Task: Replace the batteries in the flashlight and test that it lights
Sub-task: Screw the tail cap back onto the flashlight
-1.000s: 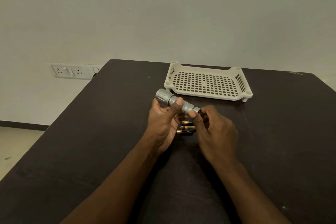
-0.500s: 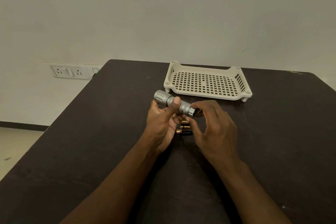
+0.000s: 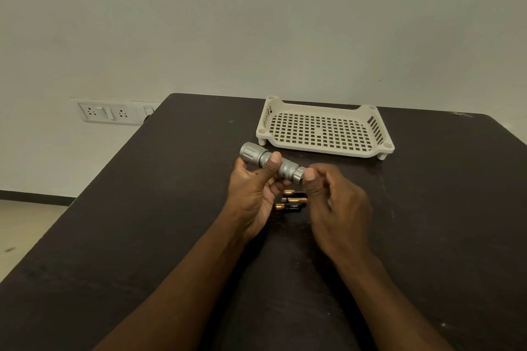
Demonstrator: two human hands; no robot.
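Your dark desk [image 3: 142, 236] fills the lower part of the view and carries everything else, with a pale wall [image 3: 256, 23] rising beyond its far edge and a white socket plate [image 3: 109, 112] on that wall, far off to the left of your left hand. Beyond both hands, towards the far edge of the desk, a cream perforated tray [image 3: 325, 129] stands on short feet; its near left corner is just past the head of the flashlight. Your left hand [image 3: 252, 194] is raised above the desk with the palm turned up, its fingers curled under the silver flashlight [image 3: 271, 164] and its thumb pressed over the middle of the barrel, so the flashlight lies across that hand, wide head pointing away to the left and the tail end towards your right hand. Your right hand [image 3: 336, 208] sits just to the right of your left, its fingers curled and its thumb and fingertips pinching the tail cap [image 3: 299, 174] at the end of the barrel; whether the cap is loose or tight on the barrel cannot be told. Below the flashlight, in the gap between your two hands, three small batteries [image 3: 292, 199] with copper-coloured tops and black bodies lie side by side on the desk, close together, partly hidden by your left palm and right thumb.
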